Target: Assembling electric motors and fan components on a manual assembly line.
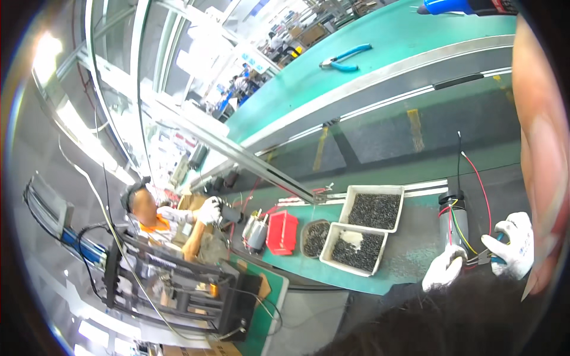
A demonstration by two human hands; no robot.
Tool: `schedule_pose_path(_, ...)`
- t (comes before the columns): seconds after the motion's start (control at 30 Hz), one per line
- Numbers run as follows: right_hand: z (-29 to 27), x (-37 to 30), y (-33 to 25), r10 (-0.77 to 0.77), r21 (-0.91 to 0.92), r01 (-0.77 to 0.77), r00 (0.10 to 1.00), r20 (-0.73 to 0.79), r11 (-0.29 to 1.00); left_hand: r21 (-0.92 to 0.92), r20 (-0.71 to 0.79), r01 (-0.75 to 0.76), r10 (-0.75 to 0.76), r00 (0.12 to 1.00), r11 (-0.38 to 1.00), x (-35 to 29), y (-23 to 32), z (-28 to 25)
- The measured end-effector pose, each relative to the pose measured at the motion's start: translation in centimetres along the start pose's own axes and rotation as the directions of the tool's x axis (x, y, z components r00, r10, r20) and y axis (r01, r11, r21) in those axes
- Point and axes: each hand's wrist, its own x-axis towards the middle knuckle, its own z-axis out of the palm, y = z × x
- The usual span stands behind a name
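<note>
A grey cylindrical motor with a black top stands at the right of the bench. Thin red, yellow and green wires hang along its side, and a longer black lead and red lead rise from it. At its lower end, my white-gloved left hand is closed around the wire ends; the fingertips are partly hidden. My gloved right hand grips blue-handled pliers, their jaws close to the left hand and the yellow and green wires.
Left of the motor sit white trays of small black parts, a round bowl and a red bin. A co-worker handles another motor. Blue pliers lie across the conveyor. A large bare finger blocks the right edge.
</note>
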Motion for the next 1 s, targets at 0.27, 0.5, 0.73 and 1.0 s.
schedule_pose_path(0.27,0.1,-1.5,1.0,0.003,0.020,-0.002,0.997,-0.071,1.000,0.132,0.034,0.069,-0.075,0.997,0.989,0.1,-0.1,0.7)
schedule_pose_path(0.5,1.1,-0.6,1.7,0.020,0.019,-0.019,0.999,-0.043,1.000,0.154,-0.017,0.059,-0.057,0.998,0.986,0.6,-3.3,0.9)
schedule_pose_path(0.73,5.3,1.4,1.7,0.246,0.356,-0.210,0.967,-0.060,0.911,-0.652,0.228,0.512,-0.499,0.836,0.559,-1.8,-1.9,-5.2)
schedule_pose_path(1.0,11.1,-5.9,1.2,0.556,0.679,-0.640,0.732,0.395,0.360,-0.748,0.352,0.540,-0.458,0.816,0.386,-6.2,-10.5,-1.9)
